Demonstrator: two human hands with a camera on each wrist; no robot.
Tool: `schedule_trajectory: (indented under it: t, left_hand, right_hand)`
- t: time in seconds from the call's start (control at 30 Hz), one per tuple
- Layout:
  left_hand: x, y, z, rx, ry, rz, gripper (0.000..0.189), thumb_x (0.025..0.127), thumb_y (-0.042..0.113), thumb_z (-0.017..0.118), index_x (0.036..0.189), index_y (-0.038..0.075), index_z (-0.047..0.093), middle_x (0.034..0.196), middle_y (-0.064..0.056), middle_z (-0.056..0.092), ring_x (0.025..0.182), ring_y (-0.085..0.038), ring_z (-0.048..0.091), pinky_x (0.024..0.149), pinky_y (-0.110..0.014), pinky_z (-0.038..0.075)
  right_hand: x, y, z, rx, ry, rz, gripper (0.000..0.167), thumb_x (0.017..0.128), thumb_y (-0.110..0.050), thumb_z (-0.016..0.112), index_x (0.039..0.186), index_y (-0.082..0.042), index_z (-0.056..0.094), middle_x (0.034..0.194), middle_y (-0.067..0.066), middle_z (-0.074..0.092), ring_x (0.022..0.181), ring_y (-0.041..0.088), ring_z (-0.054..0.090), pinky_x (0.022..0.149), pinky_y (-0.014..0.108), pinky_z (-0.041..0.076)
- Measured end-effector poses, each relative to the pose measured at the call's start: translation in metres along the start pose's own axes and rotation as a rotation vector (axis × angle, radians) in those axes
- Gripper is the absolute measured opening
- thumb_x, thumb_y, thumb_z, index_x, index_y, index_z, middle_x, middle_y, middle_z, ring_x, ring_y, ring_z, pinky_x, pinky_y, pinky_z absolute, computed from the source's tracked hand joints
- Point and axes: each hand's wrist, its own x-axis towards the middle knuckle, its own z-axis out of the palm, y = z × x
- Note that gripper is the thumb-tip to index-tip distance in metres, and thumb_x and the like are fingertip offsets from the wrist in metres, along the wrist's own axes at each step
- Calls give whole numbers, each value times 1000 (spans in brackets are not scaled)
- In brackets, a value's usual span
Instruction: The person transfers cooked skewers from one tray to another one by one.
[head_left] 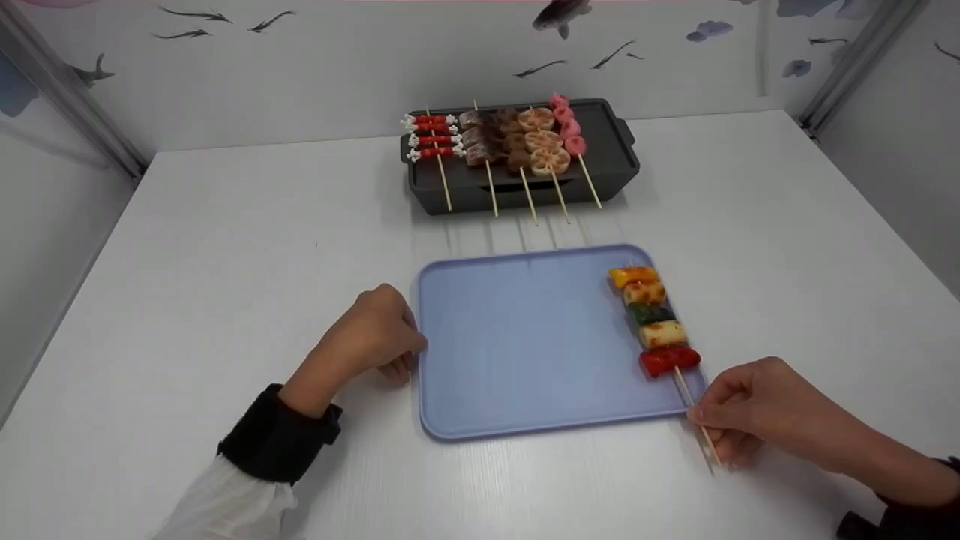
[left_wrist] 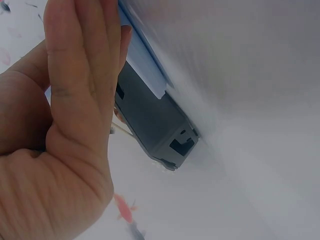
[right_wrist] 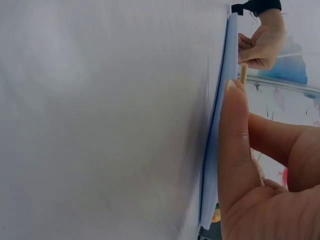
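Observation:
A vegetable skewer (head_left: 664, 334) with yellow, cream, dark green and red pieces lies along the right side of a blue rectangular tray (head_left: 525, 341). My right hand (head_left: 772, 416) pinches its bare stick between thumb and fingers, just past the tray's front right corner. The stick's end (right_wrist: 243, 72) pokes out beyond the fingertips in the right wrist view. At the tray's left edge, my left hand (head_left: 371, 334) grips the rim, with its thumb at the edge and other fingers lower down, partly hidden.
Behind the tray stands a black grill box (head_left: 611, 139). Several skewers lie across it: red-and-white pieces (head_left: 435, 140), brown chunks (head_left: 514, 142), lotus root slices (head_left: 550, 160) and pink balls (head_left: 570, 129). White panels with fish drawings (head_left: 559, 15) enclose the white table (head_left: 247, 225).

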Motion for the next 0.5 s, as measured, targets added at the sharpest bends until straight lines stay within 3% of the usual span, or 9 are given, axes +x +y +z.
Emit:
schedule_trajectory:
  t: [0.13,0.3,0.5]
  left_hand:
    - [0,0,0,4,-2,-3,18,86,-5,62,70,-5,70,60,-13,69,51,-23,69,51,-32,59]
    - [1,0,1,-3,-2,-8,17,86,-5,62,71,-5,70,60,-13,69,51,-23,70,51,-32,60]
    - [1,-1,1,-4,4,-4,17,86,-5,63,70,-5,70,60,-13,69,51,-24,70,50,-32,60]
  right_hand:
    - [-1,-6,-1,-95,52,-52,32,94,-34,75,90,-2,70,64,10,65,55,23,65,52,33,58]
    - [-2,-21,1,-308,201,-147,30,94,-37,74,86,-9,71,59,2,55,51,17,54,43,26,43]
    - [6,-45,-3,-441,409,-434,17,94,-24,76,84,-11,75,61,-5,59,53,11,47,43,24,38]
